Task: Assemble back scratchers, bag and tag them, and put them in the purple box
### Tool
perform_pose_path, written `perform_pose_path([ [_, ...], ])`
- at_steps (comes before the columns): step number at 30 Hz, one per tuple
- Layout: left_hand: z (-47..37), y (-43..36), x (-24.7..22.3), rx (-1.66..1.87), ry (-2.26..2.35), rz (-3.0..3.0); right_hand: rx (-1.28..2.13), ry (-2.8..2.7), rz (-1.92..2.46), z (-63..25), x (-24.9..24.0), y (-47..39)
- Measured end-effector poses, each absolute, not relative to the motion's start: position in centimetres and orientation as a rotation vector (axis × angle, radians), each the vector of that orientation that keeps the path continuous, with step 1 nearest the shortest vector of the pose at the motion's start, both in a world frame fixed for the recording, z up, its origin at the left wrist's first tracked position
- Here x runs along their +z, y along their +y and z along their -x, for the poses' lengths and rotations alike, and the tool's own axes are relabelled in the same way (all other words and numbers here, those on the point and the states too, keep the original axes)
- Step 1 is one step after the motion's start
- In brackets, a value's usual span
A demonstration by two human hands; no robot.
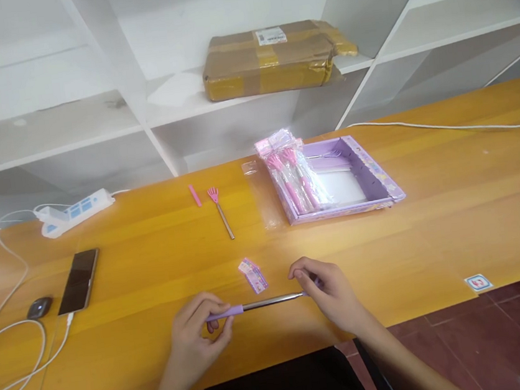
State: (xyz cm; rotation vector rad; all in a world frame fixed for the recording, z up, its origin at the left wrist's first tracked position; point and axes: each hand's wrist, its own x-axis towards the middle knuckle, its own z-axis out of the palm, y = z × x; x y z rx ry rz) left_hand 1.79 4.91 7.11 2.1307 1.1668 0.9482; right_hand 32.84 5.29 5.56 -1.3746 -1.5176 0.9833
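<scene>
A metal rod with a purple handle [272,301] is held level between both hands, near the table's front edge. My left hand [200,330] pinches the purple handle at its left end. The fingers of my right hand [327,287] close round the rod's right end and mostly hide it. Just beyond the rod lie small purple-pink cards [253,276]. Farther back are a pink hand-shaped scratcher with a metal rod [223,215] and a short pink tube [195,195]. A purple box [372,169] holds wrapped pink scratchers [293,182] on its left side.
On the wooden table [439,199], a phone [79,281], a black mouse-like object [40,307], white cables and a power strip [78,212] are at the left. A taped cardboard parcel [273,59] sits on the white shelf behind.
</scene>
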Motion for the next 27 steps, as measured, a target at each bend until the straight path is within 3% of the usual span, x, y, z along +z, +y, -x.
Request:
perform_pose_path([
  [27, -5.3, 3.8, 7.4, 1.262, 0.969, -2.393, 0.721, -1.574, 1.213, -28.6, 6.1, 3.4],
])
